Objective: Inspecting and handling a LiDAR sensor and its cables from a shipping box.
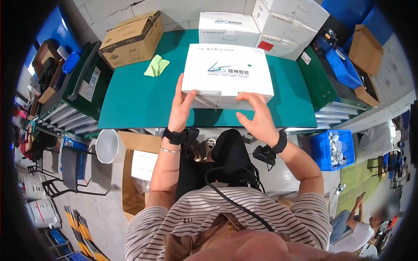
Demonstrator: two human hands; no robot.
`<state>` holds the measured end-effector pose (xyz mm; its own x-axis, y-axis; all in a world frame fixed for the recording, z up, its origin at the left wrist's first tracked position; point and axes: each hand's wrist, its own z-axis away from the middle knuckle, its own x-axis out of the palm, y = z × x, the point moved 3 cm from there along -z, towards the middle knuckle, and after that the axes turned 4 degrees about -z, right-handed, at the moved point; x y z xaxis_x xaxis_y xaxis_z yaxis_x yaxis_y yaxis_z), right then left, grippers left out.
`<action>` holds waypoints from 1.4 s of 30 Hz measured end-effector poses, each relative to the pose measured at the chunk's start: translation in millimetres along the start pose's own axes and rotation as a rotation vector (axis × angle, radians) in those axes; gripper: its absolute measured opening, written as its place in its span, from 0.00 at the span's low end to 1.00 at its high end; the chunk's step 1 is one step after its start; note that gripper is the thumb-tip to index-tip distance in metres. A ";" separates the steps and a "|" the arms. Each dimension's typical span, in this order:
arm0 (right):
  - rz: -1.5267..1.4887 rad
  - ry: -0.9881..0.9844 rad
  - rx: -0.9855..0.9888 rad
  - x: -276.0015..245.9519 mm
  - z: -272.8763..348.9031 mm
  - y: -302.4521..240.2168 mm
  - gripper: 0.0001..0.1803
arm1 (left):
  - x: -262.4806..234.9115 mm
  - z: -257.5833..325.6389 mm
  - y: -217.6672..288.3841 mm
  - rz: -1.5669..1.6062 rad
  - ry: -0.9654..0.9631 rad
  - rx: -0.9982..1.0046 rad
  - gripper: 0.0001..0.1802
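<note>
Above the frame's centre lies a white carton (226,65), probably stiff, its weight unclear. Left hand (180,106) is spread against its left front corner, right hand (259,114) loosely unclenched at front edge; opposite sides should give safest hold.

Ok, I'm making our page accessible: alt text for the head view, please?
A person's left hand is at the near left corner of a white box and their right hand at its front edge, with a green tabletop around it. Similar boxes stand behind; a brown carton and light-green cloth lie to the left.
</note>
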<state>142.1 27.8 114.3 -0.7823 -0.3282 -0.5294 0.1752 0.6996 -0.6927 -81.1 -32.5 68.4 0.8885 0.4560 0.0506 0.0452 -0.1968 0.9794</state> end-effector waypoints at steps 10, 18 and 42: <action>-0.009 0.007 -0.038 4.4 0.1 12.4 0.14 | 17.6 -6.6 3.1 0.200 0.224 0.031 0.32; -0.016 0.042 -0.002 8.9 -2.5 -6.5 0.16 | 13.4 -1.6 0.5 0.188 0.273 0.004 0.32; -0.080 0.265 0.348 -33.0 15.0 60.5 0.34 | -4.8 10.2 9.9 0.062 0.228 0.011 0.29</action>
<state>187.4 71.4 82.5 -0.9198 -0.1674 -0.3549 0.2630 0.4082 -0.8742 -80.3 -45.4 75.9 0.7636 0.6269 0.1548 0.0000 -0.2398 0.9708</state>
